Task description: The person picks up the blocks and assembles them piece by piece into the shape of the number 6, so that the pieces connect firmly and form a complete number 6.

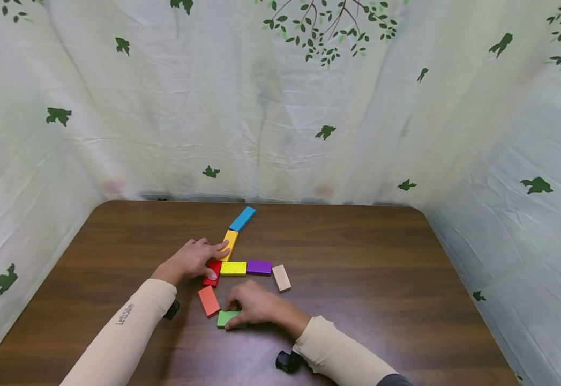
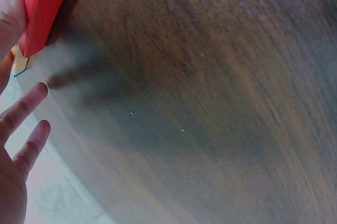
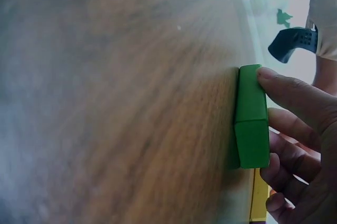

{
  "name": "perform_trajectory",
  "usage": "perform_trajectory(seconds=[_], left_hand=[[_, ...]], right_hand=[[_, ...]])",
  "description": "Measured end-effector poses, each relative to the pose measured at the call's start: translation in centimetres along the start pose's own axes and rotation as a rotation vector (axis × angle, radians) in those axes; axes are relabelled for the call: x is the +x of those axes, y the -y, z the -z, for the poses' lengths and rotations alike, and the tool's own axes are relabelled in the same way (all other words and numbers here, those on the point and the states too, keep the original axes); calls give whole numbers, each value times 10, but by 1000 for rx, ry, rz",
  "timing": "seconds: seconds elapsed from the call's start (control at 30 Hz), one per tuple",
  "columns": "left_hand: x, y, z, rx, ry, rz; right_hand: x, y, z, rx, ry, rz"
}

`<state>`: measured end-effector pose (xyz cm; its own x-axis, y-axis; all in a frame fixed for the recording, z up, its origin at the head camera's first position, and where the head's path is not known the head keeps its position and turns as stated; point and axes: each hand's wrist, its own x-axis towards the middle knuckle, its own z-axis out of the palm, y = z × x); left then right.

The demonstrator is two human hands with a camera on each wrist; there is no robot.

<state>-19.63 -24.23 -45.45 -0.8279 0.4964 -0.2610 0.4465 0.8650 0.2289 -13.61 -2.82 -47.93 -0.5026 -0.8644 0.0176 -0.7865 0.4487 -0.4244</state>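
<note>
My left hand (image 1: 191,262) has its thumb at the red block (image 1: 212,274) and its fingertips on the orange-yellow block (image 1: 231,242). In the left wrist view, its lower fingers stretch out straight past the red block (image 2: 45,11). My right hand (image 1: 256,303) pinches the green block (image 1: 227,318) between thumb and fingers and covers part of it. The right wrist view shows the thumb along one end of the green block (image 3: 253,119), which lies low at the tabletop. Just up and left of it is the coral block (image 1: 209,301), close below the red one.
A yellow block (image 1: 233,269), a purple block (image 1: 259,268) and a slanted beige block (image 1: 282,278) run rightward from the red one. Beyond the orange-yellow block lies a blue block (image 1: 242,219). The brown wooden table (image 1: 357,241) is enclosed by white leaf-print curtains (image 1: 241,107).
</note>
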Motion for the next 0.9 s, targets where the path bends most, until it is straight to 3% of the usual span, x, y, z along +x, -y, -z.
perform_trajectory(seconds=[0.9], left_hand=[[-1, 2, -1, 8, 4, 0]], right_hand=[[1, 5, -3, 10, -34, 8]])
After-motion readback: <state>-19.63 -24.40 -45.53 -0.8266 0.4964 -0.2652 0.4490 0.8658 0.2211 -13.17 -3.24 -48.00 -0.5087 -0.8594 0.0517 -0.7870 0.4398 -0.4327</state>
